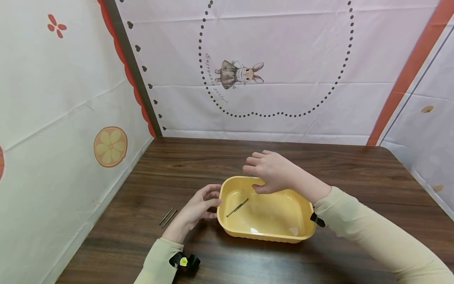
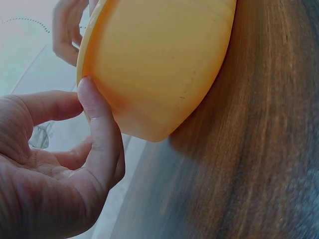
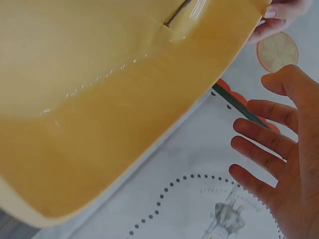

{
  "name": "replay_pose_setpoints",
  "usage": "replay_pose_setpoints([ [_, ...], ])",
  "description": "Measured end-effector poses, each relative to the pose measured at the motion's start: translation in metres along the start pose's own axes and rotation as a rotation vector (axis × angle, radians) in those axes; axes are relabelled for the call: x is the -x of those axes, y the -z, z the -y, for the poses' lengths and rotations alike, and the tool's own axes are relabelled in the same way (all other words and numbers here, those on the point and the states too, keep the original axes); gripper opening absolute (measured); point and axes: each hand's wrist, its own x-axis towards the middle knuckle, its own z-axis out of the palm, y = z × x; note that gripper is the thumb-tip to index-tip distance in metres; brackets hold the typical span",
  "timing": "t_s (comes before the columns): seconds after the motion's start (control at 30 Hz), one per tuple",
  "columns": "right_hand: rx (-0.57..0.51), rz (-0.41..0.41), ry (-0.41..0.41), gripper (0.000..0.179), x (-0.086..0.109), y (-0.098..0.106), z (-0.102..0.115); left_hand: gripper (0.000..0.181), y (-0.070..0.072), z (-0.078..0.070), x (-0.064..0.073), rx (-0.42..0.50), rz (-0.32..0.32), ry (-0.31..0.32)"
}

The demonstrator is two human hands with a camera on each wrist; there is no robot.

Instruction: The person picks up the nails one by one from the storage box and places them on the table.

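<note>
A yellow oblong plastic basin (image 1: 266, 238) rests on the table. My left hand (image 1: 198, 207) holds its left end, thumb and fingertips at the rim, as the left wrist view shows from the side. Over the far side of the basin my right hand (image 1: 271, 171) hovers with spread fingers (image 3: 259, 154) and nothing in them. Inside, near the left end, lie thin dark nails (image 1: 237, 208), close together; one dark nail (image 3: 178, 13) shows at the top of the right wrist view. Two more thin metal nails (image 1: 166, 216) lie side by side on the table, left of my left hand.
The dark wood-grain table (image 1: 372, 185) stretches around the basin. Printed white cloth (image 1: 283, 59) hangs behind it and along both sides. Dark wrist cameras are strapped at the left cuff (image 1: 184, 262) and the right cuff (image 1: 317, 220).
</note>
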Motion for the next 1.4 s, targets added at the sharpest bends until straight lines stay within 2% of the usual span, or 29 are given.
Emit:
replay_pose_setpoints([
  [0.43, -0.016, 0.024, 0.038, 0.034, -0.014, -0.014, 0.015, 0.048, 0.001, -0.002, 0.0, -0.008, 0.009, -0.003],
  [1.03, -0.014, 0.136, 0.076, 0.035, -0.022, -0.029, 0.028, 0.05, 0.001, -0.002, 0.002, 0.009, 0.015, -0.005],
  [1.27, -0.001, 0.186, 0.114, 0.034, -0.025, -0.037, 0.035, 0.05, 0.001, -0.002, 0.002, 0.008, 0.016, -0.003],
  [1.4, 0.012, 0.19, 0.139, 0.036, -0.026, -0.04, 0.038, 0.05, 0.001, -0.002, 0.003, 0.004, 0.018, -0.003],
])
